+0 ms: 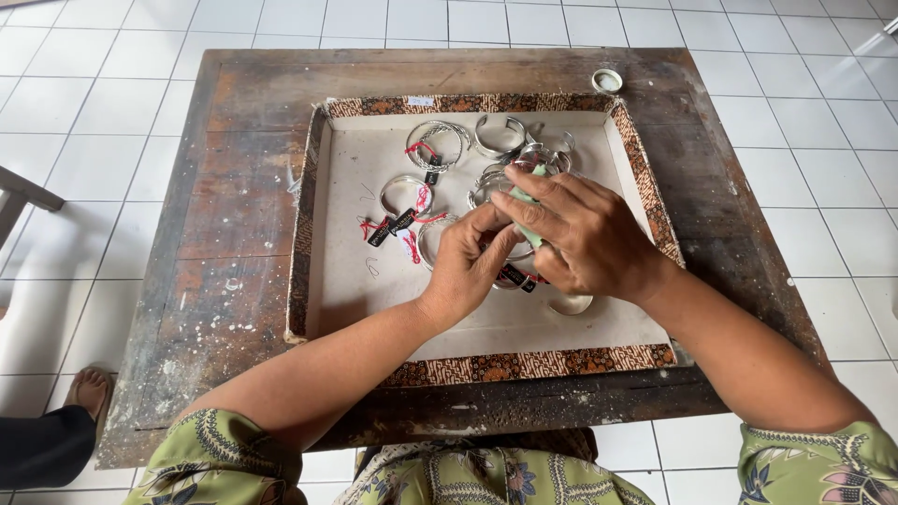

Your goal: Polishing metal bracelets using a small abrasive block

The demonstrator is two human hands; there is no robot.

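At centre frame, the right hand (pixel 582 234) curls its fingers around a pale green cloth (pixel 529 227), while the left hand (pixel 468 262) pinches a silver metal bangle (pixel 510 273) over the shallow patterned-rim tray (pixel 486 365).

A worn, dark brown wooden table (pixel 234 281), square, low and paint-speckled, stands on a white tiled floor (pixel 94 103). A shallow square tray (pixel 468 329) with a white inside and a brown batik-patterned rim lies directly on the table, filling most of its middle and right. At the far right corner, just beyond the tray, sits a small round metal lid (pixel 607 80).
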